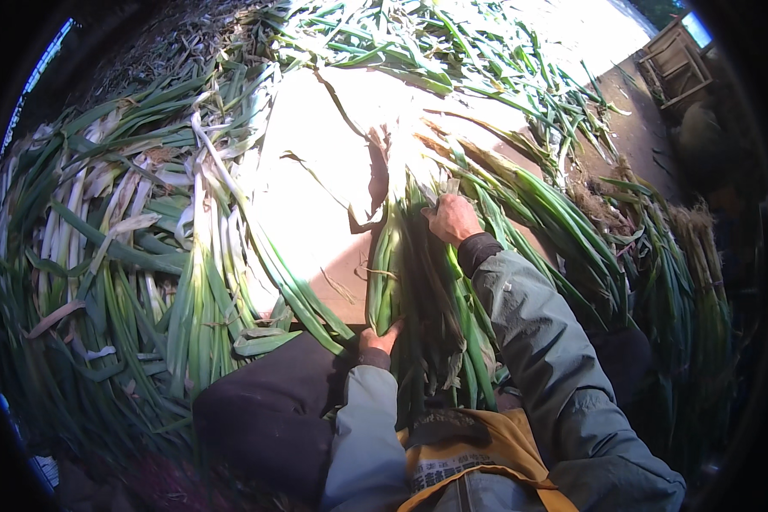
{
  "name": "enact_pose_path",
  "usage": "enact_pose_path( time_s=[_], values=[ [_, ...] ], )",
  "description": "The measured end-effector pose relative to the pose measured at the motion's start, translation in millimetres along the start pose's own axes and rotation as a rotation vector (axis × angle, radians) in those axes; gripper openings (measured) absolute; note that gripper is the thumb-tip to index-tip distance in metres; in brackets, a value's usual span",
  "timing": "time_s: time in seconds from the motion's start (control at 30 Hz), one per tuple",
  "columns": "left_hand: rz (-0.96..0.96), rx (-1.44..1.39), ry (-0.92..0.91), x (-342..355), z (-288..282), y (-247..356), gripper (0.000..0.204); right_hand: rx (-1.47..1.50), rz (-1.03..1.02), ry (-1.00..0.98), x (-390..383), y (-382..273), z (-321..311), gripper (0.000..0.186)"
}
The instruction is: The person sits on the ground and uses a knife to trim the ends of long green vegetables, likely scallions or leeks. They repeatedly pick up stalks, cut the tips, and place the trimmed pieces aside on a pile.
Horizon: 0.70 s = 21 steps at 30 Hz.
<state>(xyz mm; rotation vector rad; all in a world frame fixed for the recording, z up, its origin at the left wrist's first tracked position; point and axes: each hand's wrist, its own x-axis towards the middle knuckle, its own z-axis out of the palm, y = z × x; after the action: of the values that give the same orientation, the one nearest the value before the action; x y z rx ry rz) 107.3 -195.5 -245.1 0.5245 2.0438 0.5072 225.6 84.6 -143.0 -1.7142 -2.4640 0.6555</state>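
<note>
A bundle of long green onions [386,252] lies in front of me, its pale root ends pointing away and its green leaves running toward my lap. My left hand [379,340] is closed around the leaves at the bundle's lower left side, with its fingers partly hidden by them. Farther up, my right hand [454,219] is closed on top of the bundle, its back toward me. A small pale piece shows just beyond its fingers, but what they hold is hidden. Part of the bundle is in dark shadow.
A large heap of green onions [111,213] spreads along the left. Loose green leaves [486,60] lie at the back. More onions [563,222] lie to the right, beside an upright tied bundle [700,256]. A wooden crate [676,61] stands at the far right.
</note>
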Motion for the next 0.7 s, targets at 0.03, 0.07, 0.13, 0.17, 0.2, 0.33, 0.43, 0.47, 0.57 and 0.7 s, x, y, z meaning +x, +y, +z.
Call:
enact_pose_path(
  time_s=[0.03,0.07,0.13,0.17,0.2,0.33,0.43,0.47,0.57,0.7],
  values=[
    [0.023,-0.028,-0.011,2,3,-1,0.076,-0.039,-0.059,0.037,10,3,0,0.048],
    [0.009,-0.014,-0.018,3,2,-1,0.078,-0.035,-0.121,0.081,20,4,1,0.049],
    [-0.026,0.013,-0.032,1,-4,-2,0.081,-0.137,-0.158,0.013,43,-7,-2,0.051],
    [-0.023,-0.006,-0.035,-3,-7,3,0.081,-0.152,-0.105,0.069,52,-11,2,0.02],
    [0.019,-0.094,-0.042,-5,-9,4,0.076,-0.287,-0.288,0.144,53,-15,-4,0.016],
    [0.099,-0.202,-0.05,-3,-4,6,0.067,-0.44,-0.647,0.633,96,26,16,0.008],
    [-0.013,-0.086,-0.066,0,-7,-5,0.082,-0.21,-0.459,0.353,87,4,23,0.026],
    [-0.122,0.106,-0.126,1,-14,3,0.094,-0.209,-0.377,0.151,70,0,16,0.038],
    [-0.084,-0.057,-0.145,-9,-18,17,0.099,-0.055,-0.148,-0.067,7,-8,-7,0.049],
    [0.005,-0.174,-0.127,-8,-11,18,0.092,0.102,-0.094,-0.025,-92,18,7,0.041]
  ],
)
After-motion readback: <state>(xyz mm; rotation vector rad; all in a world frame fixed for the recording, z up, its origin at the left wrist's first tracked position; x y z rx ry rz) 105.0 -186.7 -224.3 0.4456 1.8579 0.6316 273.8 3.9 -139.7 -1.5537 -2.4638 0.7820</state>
